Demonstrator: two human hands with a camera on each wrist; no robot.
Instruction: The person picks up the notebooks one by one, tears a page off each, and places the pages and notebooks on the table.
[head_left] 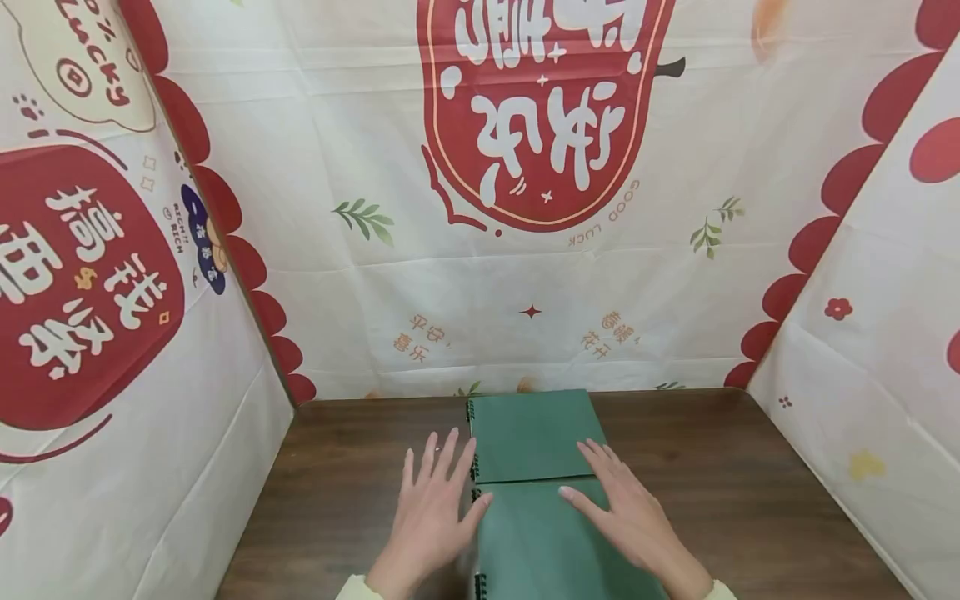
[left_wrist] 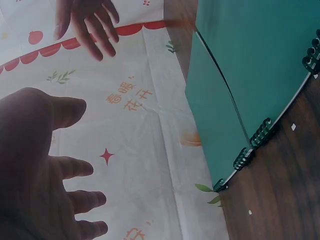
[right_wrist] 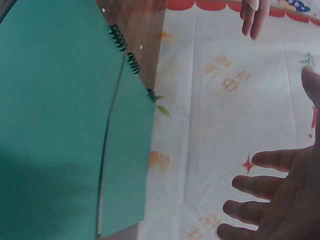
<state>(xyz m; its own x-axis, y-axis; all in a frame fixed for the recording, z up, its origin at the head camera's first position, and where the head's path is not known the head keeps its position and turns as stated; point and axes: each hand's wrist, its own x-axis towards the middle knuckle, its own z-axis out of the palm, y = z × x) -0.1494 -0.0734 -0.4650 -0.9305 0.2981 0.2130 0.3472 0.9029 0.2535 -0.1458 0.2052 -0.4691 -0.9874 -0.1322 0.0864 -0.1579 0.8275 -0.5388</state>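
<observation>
Two green spiral-bound notebooks lie end to end on the table, the far notebook (head_left: 532, 433) by the back cloth and the near notebook (head_left: 551, 550) toward the person. Their black coils run down the left side. My left hand (head_left: 435, 517) is held over the coil edge with its fingers spread, holding nothing. Over the right side of the notebooks hovers my right hand (head_left: 630, 508), fingers extended and likewise holding nothing. Both wrist views show the hands raised above the covers, the left thumb (left_wrist: 67, 111) and the right fingers (right_wrist: 260, 187) apart from the notebooks.
The brown wooden table (head_left: 330, 483) carries small white specks (left_wrist: 293, 127) beside the coils. A white printed cloth (head_left: 480, 308) with red scalloped borders rises behind the table, and similar cloth walls stand at left and right.
</observation>
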